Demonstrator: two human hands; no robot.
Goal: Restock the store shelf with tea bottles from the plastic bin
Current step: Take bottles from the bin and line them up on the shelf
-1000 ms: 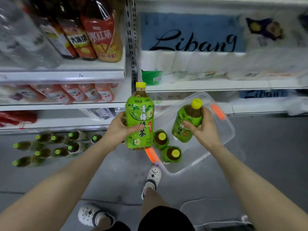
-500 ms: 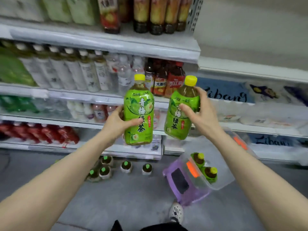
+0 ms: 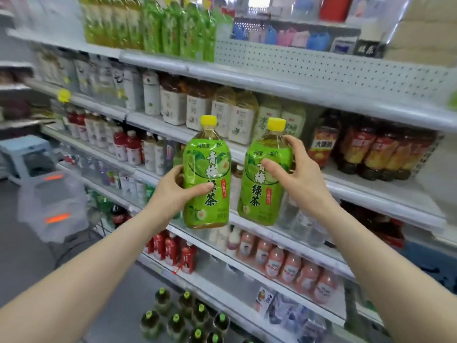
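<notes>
I hold two green-labelled tea bottles with yellow caps, upright and side by side in front of the shelves. My left hand (image 3: 178, 191) grips the left tea bottle (image 3: 207, 174) around its middle. My right hand (image 3: 294, 177) grips the right tea bottle (image 3: 265, 179) from the right side. On the top shelf (image 3: 103, 49) stands a row of matching green-labelled bottles (image 3: 178, 30). The plastic bin does not show clearly; a blurred clear shape with orange marks (image 3: 53, 206) sits at the left.
Shelves packed with drinks fill the view: white-labelled bottles (image 3: 197, 110), red-labelled tea (image 3: 366, 149), pink bottles (image 3: 284, 263). Several small green-capped bottles (image 3: 183, 315) stand on the floor below. A blue-grey stool (image 3: 27, 154) is at the left.
Both hands lifted the two bottles out of the bin and up to mid-shelf height. My view swung up and left, so the bin and purple stool left the lower right.
</notes>
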